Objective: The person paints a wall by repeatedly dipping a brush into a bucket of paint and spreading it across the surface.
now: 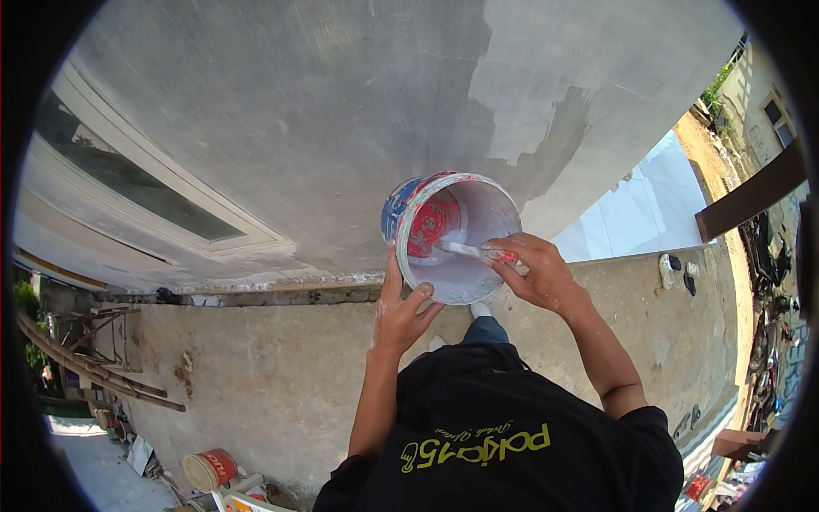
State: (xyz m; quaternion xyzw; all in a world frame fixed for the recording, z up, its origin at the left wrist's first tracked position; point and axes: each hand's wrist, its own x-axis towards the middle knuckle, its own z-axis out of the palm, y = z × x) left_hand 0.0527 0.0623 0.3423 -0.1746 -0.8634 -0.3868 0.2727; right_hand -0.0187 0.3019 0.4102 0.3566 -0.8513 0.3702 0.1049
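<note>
A paint bucket [487, 198] with a blue and red outside and white-smeared walls is tilted so that its mouth faces me. My left hand [401, 317] grips its lower left rim, index finger up along the outside and thumb at the edge. A stick-like tool [461, 248], apparently a paintbrush, is pinched by its red and white handle in my right hand [537, 275]. It points into the bucket, toward a red patch [433, 224] streaked with white. Its far end is not clear to me.
A grey wall [341, 111] with lighter and darker patches rises ahead, with a framed window [136, 175] at left. On the concrete floor [256, 367] are shoes [667, 271] at right and another bucket [209, 470] at lower left. Bamboo poles [94, 363] lean at left; a dark beam [755, 200] juts in at right.
</note>
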